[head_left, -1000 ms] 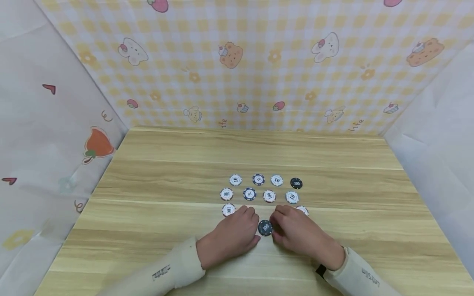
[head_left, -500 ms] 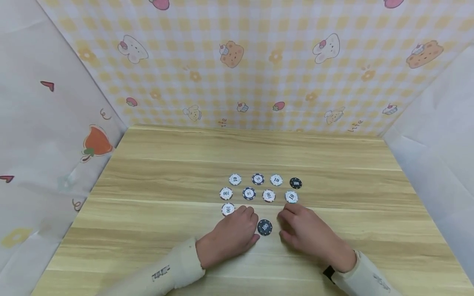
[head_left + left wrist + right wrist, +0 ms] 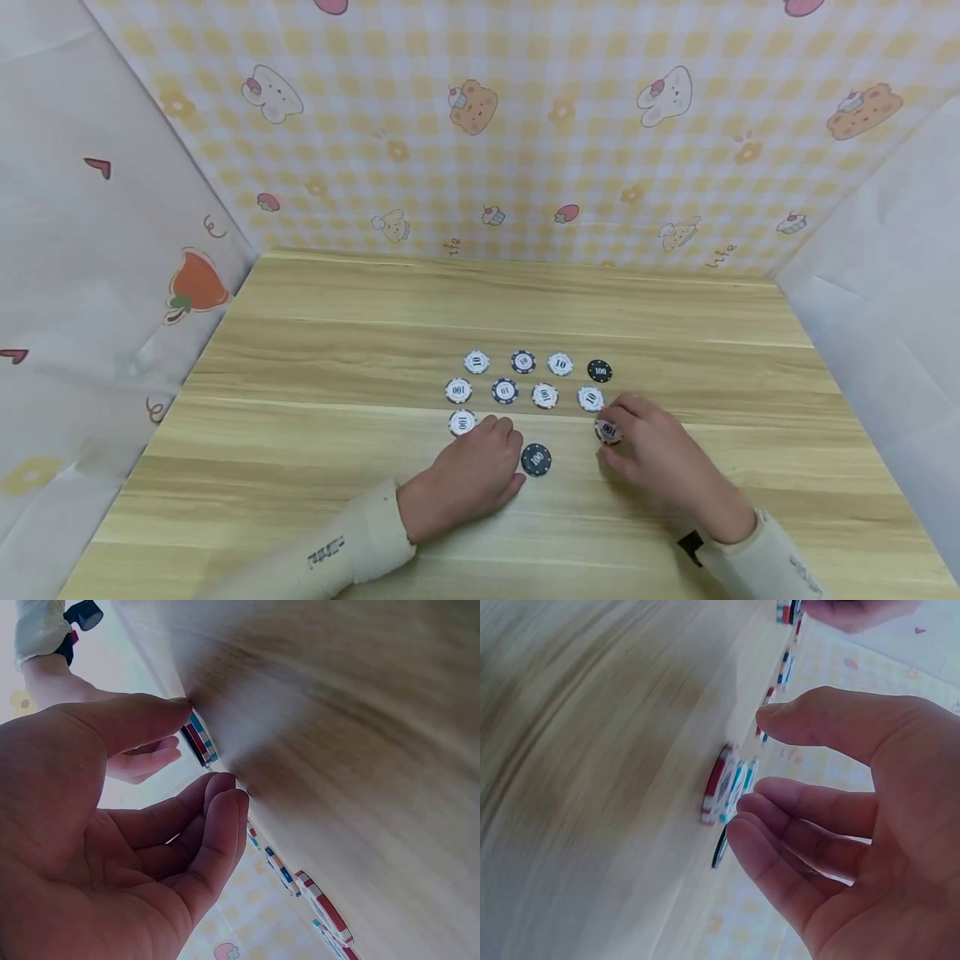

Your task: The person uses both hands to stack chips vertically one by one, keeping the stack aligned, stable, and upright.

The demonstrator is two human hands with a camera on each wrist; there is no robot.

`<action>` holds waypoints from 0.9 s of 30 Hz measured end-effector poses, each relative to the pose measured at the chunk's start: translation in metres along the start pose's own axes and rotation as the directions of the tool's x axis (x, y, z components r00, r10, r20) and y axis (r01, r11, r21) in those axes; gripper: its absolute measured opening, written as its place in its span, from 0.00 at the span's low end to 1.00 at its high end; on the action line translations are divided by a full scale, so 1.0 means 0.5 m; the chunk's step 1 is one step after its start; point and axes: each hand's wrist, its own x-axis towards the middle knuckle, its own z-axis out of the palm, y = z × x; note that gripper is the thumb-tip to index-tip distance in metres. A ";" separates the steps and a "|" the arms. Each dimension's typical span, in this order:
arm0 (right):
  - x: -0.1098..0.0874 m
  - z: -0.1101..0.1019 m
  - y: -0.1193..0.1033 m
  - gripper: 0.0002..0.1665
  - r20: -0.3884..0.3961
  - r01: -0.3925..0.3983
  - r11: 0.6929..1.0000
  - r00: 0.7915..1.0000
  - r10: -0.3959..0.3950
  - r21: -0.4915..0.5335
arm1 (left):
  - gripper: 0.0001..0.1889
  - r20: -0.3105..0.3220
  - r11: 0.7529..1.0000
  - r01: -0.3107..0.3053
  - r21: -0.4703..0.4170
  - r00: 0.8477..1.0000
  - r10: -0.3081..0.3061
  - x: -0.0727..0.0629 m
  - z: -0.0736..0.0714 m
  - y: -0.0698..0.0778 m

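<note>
A black 100 poker chip [image 3: 536, 459] tops a short stack, whose red and teal-and-white edges [image 3: 201, 742] show in the left wrist view. My left hand [image 3: 480, 467] rests on the table just left of this stack, fingers bent and thumb apart, holding nothing. Over to the right, my right hand [image 3: 663, 454] reaches a red-edged white 100 chip [image 3: 608, 430], with index finger and thumb spread at its right side. The right wrist view shows a wide gap between thumb and fingers, the red-edged chip [image 3: 720, 784] lying flat beyond the fingertips.
Several chips lie flat in loose rows behind the hands: a black 100 chip [image 3: 599, 371], blue-edged 10 chips [image 3: 505, 392], a white 10 chip [image 3: 591, 398], and a white 100 chip [image 3: 462, 422] near the left knuckles. A patterned cloth wall [image 3: 555, 167] stands behind the wooden table [image 3: 315, 367].
My right hand has left the side of the black-topped stack and moved right to the red-edged 100 chip. The left hand has stayed in place.
</note>
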 end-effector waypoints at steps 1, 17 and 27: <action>0.000 -0.001 0.003 0.24 0.006 -0.011 1.000 1.000 0.011 -0.005 | 0.20 0.004 1.000 0.002 -0.004 1.000 -0.002 0.000 0.000 0.000; 0.011 -0.002 0.022 0.18 0.096 -0.137 0.991 0.986 0.137 -0.005 | 0.20 0.019 0.999 0.015 -0.029 1.000 -0.014 0.002 -0.002 0.001; 0.018 0.005 0.027 0.18 0.112 -0.154 0.988 0.982 0.154 -0.010 | 0.20 0.036 0.999 0.014 -0.033 0.999 -0.012 0.002 -0.003 0.001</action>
